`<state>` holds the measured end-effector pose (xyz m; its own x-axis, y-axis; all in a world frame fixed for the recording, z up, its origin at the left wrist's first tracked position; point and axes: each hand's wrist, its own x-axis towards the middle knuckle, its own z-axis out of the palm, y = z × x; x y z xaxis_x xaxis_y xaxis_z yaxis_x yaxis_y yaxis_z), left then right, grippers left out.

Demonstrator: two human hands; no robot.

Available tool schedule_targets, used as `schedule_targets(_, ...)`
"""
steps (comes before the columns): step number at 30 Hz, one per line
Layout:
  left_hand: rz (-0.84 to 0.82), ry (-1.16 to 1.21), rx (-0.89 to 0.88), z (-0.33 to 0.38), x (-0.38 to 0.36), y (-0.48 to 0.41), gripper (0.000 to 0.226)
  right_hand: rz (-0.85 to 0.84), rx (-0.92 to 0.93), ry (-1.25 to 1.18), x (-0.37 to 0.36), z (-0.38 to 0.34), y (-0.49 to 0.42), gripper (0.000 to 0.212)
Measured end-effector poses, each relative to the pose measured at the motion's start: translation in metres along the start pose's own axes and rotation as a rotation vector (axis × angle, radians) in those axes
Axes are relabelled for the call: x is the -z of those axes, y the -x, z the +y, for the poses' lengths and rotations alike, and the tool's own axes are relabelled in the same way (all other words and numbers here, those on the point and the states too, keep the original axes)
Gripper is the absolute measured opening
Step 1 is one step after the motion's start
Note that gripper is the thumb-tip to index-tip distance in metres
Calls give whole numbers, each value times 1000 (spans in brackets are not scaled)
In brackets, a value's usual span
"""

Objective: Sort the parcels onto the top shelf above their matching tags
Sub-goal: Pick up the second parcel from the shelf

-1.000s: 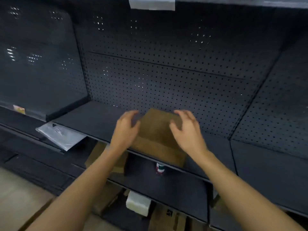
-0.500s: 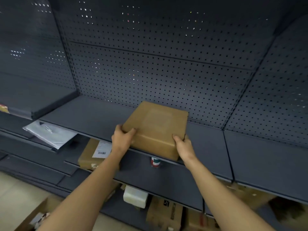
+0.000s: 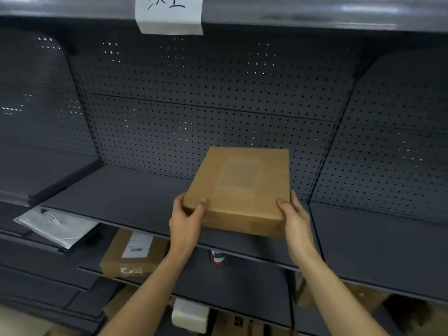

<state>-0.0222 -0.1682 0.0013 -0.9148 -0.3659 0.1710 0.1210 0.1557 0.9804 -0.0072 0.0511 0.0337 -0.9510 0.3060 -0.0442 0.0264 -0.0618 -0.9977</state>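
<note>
A flat brown cardboard parcel is gripped at its two near corners, my left hand on the left corner and my right hand on the right. It is tilted, far end raised, in front of the pegboard and over the dark middle shelf. The top shelf's front edge runs across the top of the view, with a white handwritten tag stuck on it, up and left of the parcel.
A grey plastic mailer lies on a lower left shelf. A brown box with a white label and a small can sit on the shelf below. A white parcel and more cartons lie lower down.
Both hands closed on the parcel's near corners and raised it off the middle shelf. The view tilted up, bringing the top shelf edge and its tag into sight.
</note>
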Motion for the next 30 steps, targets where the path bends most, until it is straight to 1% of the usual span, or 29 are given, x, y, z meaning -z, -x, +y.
schedule_targets(2, -45, -70, -68, 1, -12, 4, 56, 24, 39, 38, 4, -12, -1, 60)
schedule_targets(4, -76, -245, -218, 1, -22, 10, 61, 44, 59, 92, 10, -22, -3, 61)
schedule_targets(6, -102, -535, -467, 0, -31, 17, 69, 66, 73, 137, 17, -30, -3, 64)
schedule_targets(8, -161, -756, -722, 4, -42, 26, 79, 81, 98, 188, 22, -38, -2, 69)
schedule_targets(9, -202, -827, -791, 8, -48, 31, 84, 86, 109, 211, 25, -40, -2, 74)
schedule_targets(11, -237, -918, -835, 13, -61, 39, 95, 85, 128, 237, 30, -47, 1, 81)
schedule_targets(12, -224, -940, -827, 15, -68, 42, 97, 73, 137, 255, 32, -51, 3, 81)
schedule_targets(14, -176, -951, -797, 18, -77, 45, 93, 50, 145, 287, 34, -57, 6, 78)
schedule_targets(16, -135, -921, -785, 20, -85, 47, 87, 43, 158, 291, 38, -64, 8, 79)
schedule_targets(18, -105, -889, -779, 22, -90, 49, 85, 31, 180, 263, 43, -71, 11, 75)
schedule_targets(20, -96, -843, -738, 24, -93, 51, 87, 26, 218, 221, 51, -75, 13, 69)
schedule_targets(22, -79, -743, -635, 27, -95, 55, 95, 40, 232, 178, 58, -76, 17, 62)
schedule_targets(23, -79, -641, -551, 30, -94, 58, 99, 52, 229, 176, 62, -74, 19, 62)
schedule_targets(26, -107, -190, -258, 36, -91, 69, 101, 81, 157, 215, 74, -58, 18, 64)
schedule_targets(28, -126, 60, -143, 37, -91, 75, 95, 60, 85, 209, 79, -46, 16, 67)
schedule_targets(30, -135, 300, -33, 36, -93, 80, 85, 43, -7, 190, 84, -30, 12, 73)
